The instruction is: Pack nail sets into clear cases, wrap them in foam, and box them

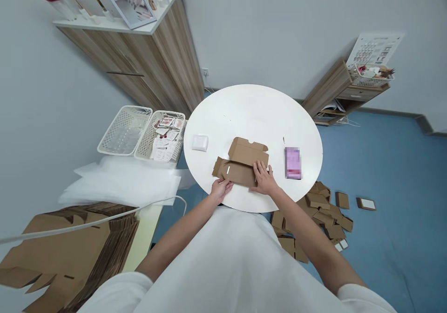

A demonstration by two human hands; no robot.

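Note:
A brown cardboard box (240,173), partly folded, lies on the round white table (251,112) in front of me. Its lid panel with a notched edge stands up at the back, and a side flap sticks out to the left. My left hand (220,189) pinches the near left edge of the cardboard between thumb and fingers. With fingers spread, my right hand (264,179) presses on the right end of the box. A small white packet (200,142) lies to the left on the table, and a purple packet (293,163), blurred, to the right.
Flat cardboard blanks (70,248) are stacked at my lower left beside white foam sheets (118,180). White baskets (142,152) stand left of the table, one holding printed cards. Folded boxes (319,206) are heaped on the blue floor at right. A white cable (139,208) crosses the left side.

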